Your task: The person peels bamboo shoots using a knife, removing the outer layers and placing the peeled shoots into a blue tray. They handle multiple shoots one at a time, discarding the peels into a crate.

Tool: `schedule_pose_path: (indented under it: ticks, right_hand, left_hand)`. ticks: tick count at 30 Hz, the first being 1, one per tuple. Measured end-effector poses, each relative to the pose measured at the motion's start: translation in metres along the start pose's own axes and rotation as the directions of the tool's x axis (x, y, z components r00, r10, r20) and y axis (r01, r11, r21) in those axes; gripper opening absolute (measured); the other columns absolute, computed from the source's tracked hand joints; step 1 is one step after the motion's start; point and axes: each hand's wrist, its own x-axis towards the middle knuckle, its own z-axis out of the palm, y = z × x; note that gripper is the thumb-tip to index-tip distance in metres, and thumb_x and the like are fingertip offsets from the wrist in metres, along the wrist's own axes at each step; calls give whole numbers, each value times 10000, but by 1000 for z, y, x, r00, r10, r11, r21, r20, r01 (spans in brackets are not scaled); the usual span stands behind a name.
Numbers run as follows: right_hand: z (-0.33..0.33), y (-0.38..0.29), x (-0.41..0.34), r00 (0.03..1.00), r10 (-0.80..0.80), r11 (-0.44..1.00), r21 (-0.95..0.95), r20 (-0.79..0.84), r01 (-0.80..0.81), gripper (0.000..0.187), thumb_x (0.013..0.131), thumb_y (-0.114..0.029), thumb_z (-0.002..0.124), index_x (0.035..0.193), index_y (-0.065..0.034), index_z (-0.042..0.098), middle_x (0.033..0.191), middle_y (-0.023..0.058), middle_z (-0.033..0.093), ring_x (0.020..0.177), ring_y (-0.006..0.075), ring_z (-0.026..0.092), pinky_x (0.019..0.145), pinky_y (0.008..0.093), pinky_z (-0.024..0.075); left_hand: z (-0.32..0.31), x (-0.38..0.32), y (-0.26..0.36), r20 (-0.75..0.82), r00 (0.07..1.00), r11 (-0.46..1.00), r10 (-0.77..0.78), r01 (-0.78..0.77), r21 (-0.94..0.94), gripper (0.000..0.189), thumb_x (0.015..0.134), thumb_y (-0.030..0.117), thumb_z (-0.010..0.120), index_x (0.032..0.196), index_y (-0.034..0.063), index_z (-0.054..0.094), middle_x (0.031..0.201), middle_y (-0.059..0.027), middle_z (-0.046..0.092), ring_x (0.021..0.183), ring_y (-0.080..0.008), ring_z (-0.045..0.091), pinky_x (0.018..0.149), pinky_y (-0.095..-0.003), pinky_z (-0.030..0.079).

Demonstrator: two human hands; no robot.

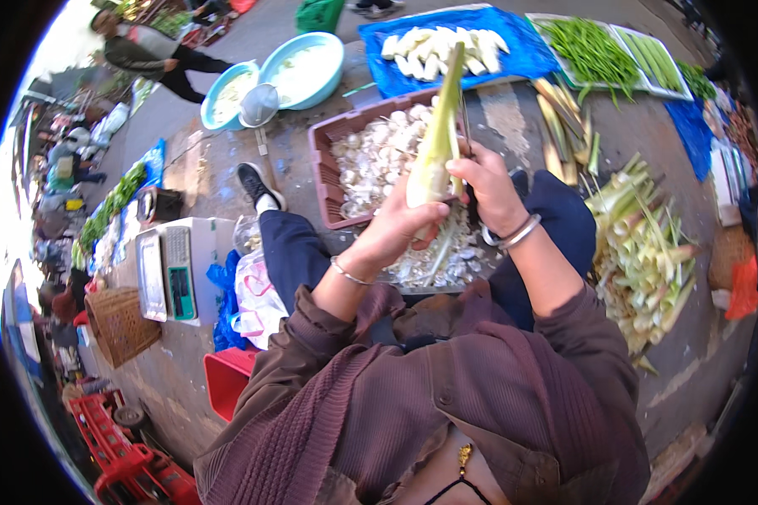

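A pale green water bamboo shoot [438,148] stands nearly upright before my chest, its leafy tip pointing away. My left hand [398,224] is wrapped around its thick whitish base. On its right side, my right hand [489,186] presses the thumb against a strip of husk. A thin dark blade [465,123], seen almost edge-on, rises from the right fist; its handle is hidden. Beyond my hands sits a mauve plastic crate [321,180] of garlic bulbs [363,154]. Garlic skins and trimmings [439,255] lie below the shoot, between my knees.
Husks [647,252] heap at right, with unpeeled shoots [559,123] beyond. Peeled white shoots [442,50] lie on blue sheeting [530,53]. Blue basins [338,69] and a strainer [259,105] stand ahead. A scale [180,271] and red bin [218,385] are left; a person [145,53] is farther off.
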Motion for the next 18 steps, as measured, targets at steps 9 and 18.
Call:
schedule_pose_path:
  ticks: [9,18]
  right_hand:
    - [16,25,4,984,-88,989,-132,-157,67,292,783,-117,691,993,59,591,883,103,655,756,147,629,683,267,497]
    - [4,13,-1,978,166,983,-98,128,-154,342,743,-59,677,1056,18,563,842,41,624,635,75,566,503,192,434]
  left_hand:
    - [-18,6,-43,-262,887,565,380,2,825,769,643,327,824,1179,-6,384,892,-153,628,748,-246,649,640,-342,529]
    - [-20,-2,-54,-308,900,736,308,-20,676,627,694,227,748,1134,-59,404,979,-242,600,923,-310,623,767,-372,496]
